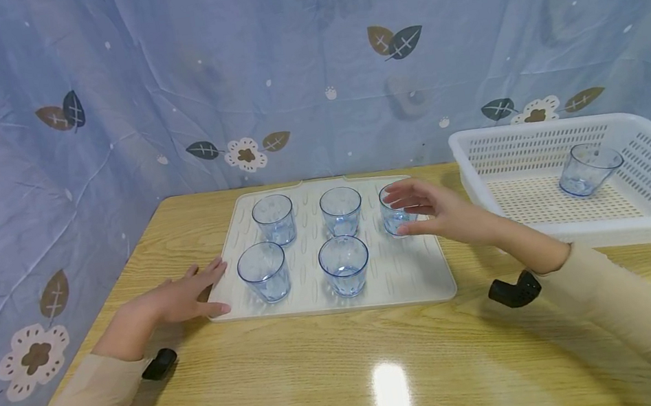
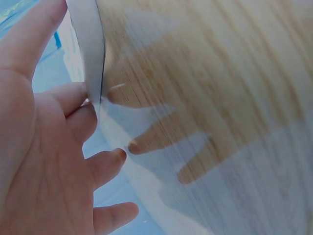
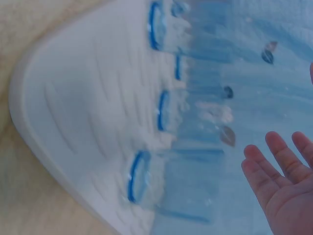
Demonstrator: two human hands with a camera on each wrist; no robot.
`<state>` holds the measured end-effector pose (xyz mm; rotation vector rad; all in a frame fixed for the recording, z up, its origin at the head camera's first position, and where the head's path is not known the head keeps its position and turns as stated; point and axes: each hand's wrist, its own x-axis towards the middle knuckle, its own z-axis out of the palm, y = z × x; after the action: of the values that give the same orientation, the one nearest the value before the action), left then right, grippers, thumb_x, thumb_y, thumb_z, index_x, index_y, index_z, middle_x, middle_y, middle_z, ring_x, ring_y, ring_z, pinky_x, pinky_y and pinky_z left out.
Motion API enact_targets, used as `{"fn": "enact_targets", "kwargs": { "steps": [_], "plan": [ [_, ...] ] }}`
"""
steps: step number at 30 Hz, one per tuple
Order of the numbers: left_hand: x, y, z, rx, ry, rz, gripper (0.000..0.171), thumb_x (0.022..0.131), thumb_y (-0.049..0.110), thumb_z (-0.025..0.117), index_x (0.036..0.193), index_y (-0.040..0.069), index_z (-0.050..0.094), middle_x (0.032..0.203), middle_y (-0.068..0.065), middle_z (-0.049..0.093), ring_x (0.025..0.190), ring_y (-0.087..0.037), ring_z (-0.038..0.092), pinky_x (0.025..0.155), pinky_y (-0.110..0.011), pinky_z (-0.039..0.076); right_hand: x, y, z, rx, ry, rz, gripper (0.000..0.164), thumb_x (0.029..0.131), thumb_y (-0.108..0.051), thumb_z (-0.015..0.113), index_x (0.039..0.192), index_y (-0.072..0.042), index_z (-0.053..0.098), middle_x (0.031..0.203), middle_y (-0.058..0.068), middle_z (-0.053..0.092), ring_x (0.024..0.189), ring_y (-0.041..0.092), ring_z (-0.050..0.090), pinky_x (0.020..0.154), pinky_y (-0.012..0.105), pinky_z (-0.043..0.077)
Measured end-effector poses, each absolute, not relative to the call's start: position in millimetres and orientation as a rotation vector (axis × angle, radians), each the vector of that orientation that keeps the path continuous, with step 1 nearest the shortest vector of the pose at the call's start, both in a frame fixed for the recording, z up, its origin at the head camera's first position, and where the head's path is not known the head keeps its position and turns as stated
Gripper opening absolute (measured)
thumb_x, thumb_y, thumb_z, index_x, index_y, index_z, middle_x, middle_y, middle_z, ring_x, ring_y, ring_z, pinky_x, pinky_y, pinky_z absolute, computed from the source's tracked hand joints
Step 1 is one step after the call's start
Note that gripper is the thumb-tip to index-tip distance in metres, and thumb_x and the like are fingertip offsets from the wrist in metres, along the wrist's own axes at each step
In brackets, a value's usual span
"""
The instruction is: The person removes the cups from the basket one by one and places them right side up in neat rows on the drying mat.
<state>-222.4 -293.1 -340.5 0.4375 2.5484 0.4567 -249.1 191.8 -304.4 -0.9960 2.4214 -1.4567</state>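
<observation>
Several clear blue drinking glasses stand upright on a white drying mat (image 1: 399, 283). At the back right of the mat is one glass (image 1: 398, 220), partly hidden by my right hand (image 1: 446, 214). That hand hovers beside this glass with its fingers spread and nothing in its grasp. The right wrist view shows the same hand (image 3: 288, 186) apart from the nearest glass (image 3: 171, 186). My left hand (image 1: 185, 297) touches the mat's left edge, fingers loosely extended. In the left wrist view, the left hand's fingers (image 2: 105, 166) lie along the mat's rim (image 2: 90, 44).
To the right stands a white perforated plastic basket (image 1: 585, 229) holding one tilted glass (image 1: 589, 169). A wooden table (image 1: 289, 388) carries everything. A blue patterned curtain (image 1: 303, 46) hangs behind and at the left.
</observation>
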Motion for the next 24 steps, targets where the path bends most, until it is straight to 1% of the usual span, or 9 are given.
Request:
{"fn": "enact_targets", "kwargs": {
  "steps": [2,5,7,8,11,14,16,17,24],
  "plan": [
    [-222,-293,-341,0.438,2.549,0.459,0.105,0.095,0.058,0.066,0.165,0.003,0.009,0.169,-0.023,0.002,0.147,-0.059,-0.005,0.103,-0.084,-0.003,-249,199,-298,-0.986,2.453,-1.454,0.061,0.097,-0.001,0.070,0.150,0.005,0.041,0.145,0.025,0.051,0.136,0.042,0.049,0.111,0.042,0.043],
    [-222,-294,-342,0.439,2.550,0.458,0.105,0.095,0.058,0.066,0.165,0.003,0.009,0.169,-0.023,0.003,0.147,-0.059,-0.005,0.103,-0.084,-0.003,-248,210,-288,-0.973,2.506,-1.452,0.058,0.101,-0.002,0.065,0.152,0.003,0.039,0.146,0.024,0.051,0.135,0.041,0.049,0.104,0.028,0.048],
    [-222,-294,-342,0.439,2.553,0.457,0.105,0.095,0.058,0.066,0.165,0.003,0.010,0.169,-0.023,0.003,0.147,-0.059,-0.005,0.103,-0.084,-0.002,-247,217,-281,-0.960,2.516,-1.481,0.055,0.103,-0.003,0.062,0.153,0.002,0.038,0.147,0.022,0.050,0.135,0.039,0.050,0.099,0.021,0.049],
    [-222,-294,-342,0.440,2.554,0.455,0.105,0.095,0.058,0.066,0.165,0.003,0.010,0.169,-0.023,0.003,0.147,-0.059,-0.005,0.103,-0.084,-0.002,-248,221,-278,-0.958,2.524,-1.494,0.054,0.104,-0.003,0.060,0.153,0.001,0.038,0.147,0.022,0.050,0.134,0.036,0.051,0.098,0.018,0.049],
    [-222,-294,-341,0.443,2.559,0.450,0.105,0.095,0.058,0.066,0.165,0.003,0.010,0.169,-0.023,0.003,0.147,-0.059,-0.004,0.104,-0.084,-0.002,-249,233,-270,-0.949,2.568,-1.536,0.052,0.105,-0.004,0.058,0.153,-0.001,0.039,0.146,0.016,0.052,0.131,0.022,0.054,0.096,0.017,0.049],
    [-222,-295,-342,0.447,2.564,0.445,0.105,0.095,0.058,0.066,0.165,0.002,0.010,0.169,-0.024,0.004,0.147,-0.059,-0.004,0.104,-0.084,-0.002,-252,244,-266,-0.951,2.633,-1.560,0.051,0.106,-0.005,0.057,0.154,-0.005,0.040,0.141,0.005,0.055,0.125,0.008,0.056,0.095,0.016,0.048],
    [-222,-295,-341,0.449,2.567,0.443,0.105,0.095,0.058,0.066,0.164,0.002,0.011,0.169,-0.024,0.005,0.147,-0.059,-0.003,0.104,-0.084,-0.002,-254,250,-264,-0.939,2.676,-1.575,0.050,0.106,-0.005,0.057,0.153,-0.006,0.042,0.138,-0.001,0.057,0.122,0.003,0.056,0.094,0.015,0.048],
    [-222,-295,-341,0.449,2.567,0.444,0.105,0.095,0.058,0.066,0.164,0.002,0.011,0.169,-0.024,0.005,0.147,-0.059,-0.003,0.104,-0.084,-0.002,-255,253,-263,-0.929,2.704,-1.573,0.049,0.106,-0.006,0.057,0.153,-0.007,0.042,0.136,-0.004,0.057,0.121,0.002,0.057,0.093,0.014,0.048],
    [-220,-296,-342,0.453,2.566,0.440,0.104,0.095,0.058,0.066,0.165,0.002,0.011,0.169,-0.023,0.004,0.147,-0.059,-0.002,0.103,-0.084,-0.001,-257,275,-253,-0.773,2.833,-1.636,0.046,0.107,-0.012,0.058,0.151,-0.008,0.046,0.130,-0.010,0.061,0.116,-0.001,0.059,0.091,0.012,0.047]
  ]
}}
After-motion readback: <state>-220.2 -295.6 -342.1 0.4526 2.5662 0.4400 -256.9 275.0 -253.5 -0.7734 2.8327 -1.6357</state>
